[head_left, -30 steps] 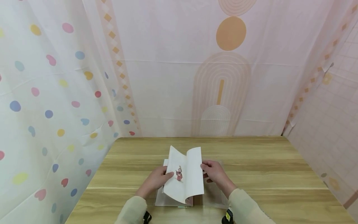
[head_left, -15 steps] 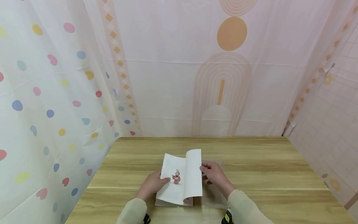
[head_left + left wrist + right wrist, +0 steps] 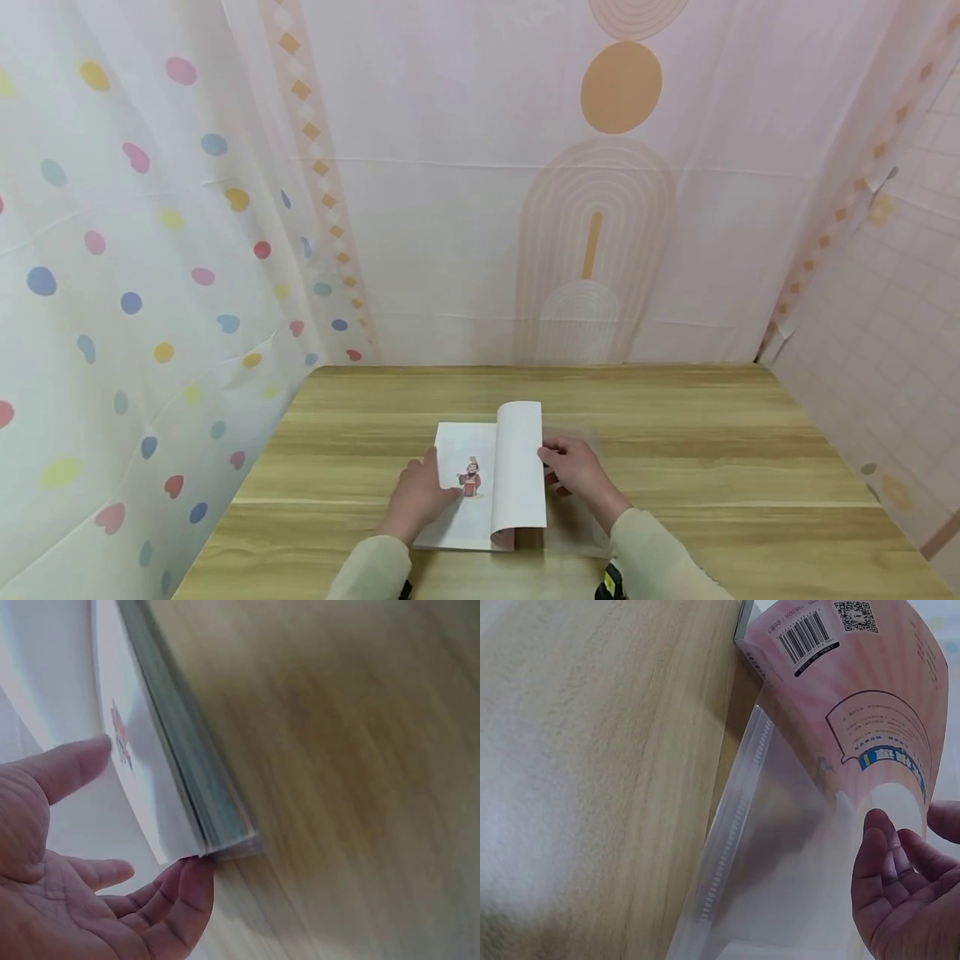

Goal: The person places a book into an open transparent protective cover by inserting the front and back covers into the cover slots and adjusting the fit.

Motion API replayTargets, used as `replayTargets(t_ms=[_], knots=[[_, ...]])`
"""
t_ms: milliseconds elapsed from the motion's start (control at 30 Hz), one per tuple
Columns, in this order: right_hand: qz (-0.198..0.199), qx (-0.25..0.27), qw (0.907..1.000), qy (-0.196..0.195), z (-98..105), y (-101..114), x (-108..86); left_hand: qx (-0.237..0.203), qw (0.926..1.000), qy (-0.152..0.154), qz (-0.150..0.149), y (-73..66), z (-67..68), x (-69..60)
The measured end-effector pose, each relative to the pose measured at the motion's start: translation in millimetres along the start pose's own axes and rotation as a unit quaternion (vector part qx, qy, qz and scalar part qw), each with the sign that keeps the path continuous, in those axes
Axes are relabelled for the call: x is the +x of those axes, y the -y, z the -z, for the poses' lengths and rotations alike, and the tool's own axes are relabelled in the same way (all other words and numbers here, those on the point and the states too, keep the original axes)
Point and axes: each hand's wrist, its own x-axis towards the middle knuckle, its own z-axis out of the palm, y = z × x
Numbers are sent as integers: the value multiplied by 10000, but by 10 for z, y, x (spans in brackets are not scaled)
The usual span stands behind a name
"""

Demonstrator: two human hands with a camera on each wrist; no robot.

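Note:
A thick book (image 3: 457, 442) lies on the wooden table, its white page showing a small printed figure in red robes (image 3: 469, 481). At its left side is my left hand (image 3: 420, 497), thumb spread out by the page; in the left wrist view the fingertips touch the book's corner. My right hand (image 3: 579, 472) pinches the free edge of the back cover (image 3: 520, 467), which stands up and bows. From the right wrist view, the cover's outer face is pink with a barcode (image 3: 806, 639) and a QR code. Beneath the right hand lies a clear plastic sleeve (image 3: 780, 855).
The wooden tabletop (image 3: 712, 467) stretches to both sides and behind the book. A pale patterned curtain (image 3: 442, 242) hangs at the back, with a dotted one (image 3: 172, 275) on the left.
The page with the figure has come down flat on the left. My left hand has let go of its edge and rests at the book's side. The right hand stays on the cover.

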Motion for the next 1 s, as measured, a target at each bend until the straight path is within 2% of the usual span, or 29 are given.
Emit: replayTargets(t_ms=[200,433,867,1000], knots=[[6,-17,10000,6,-25,-23,10,200,9997,-85,145,-38,-27,-27],[9,3,10000,-19,-41,-24,-13,215,9997,-86,54,-45,-8,-48],[4,34,10000,-28,-73,-38,-20,324,9987,-92,395,-55,-7,-30],[23,66,10000,-52,-76,-29,-24,162,9988,-49,465,-32,-6,-29]])
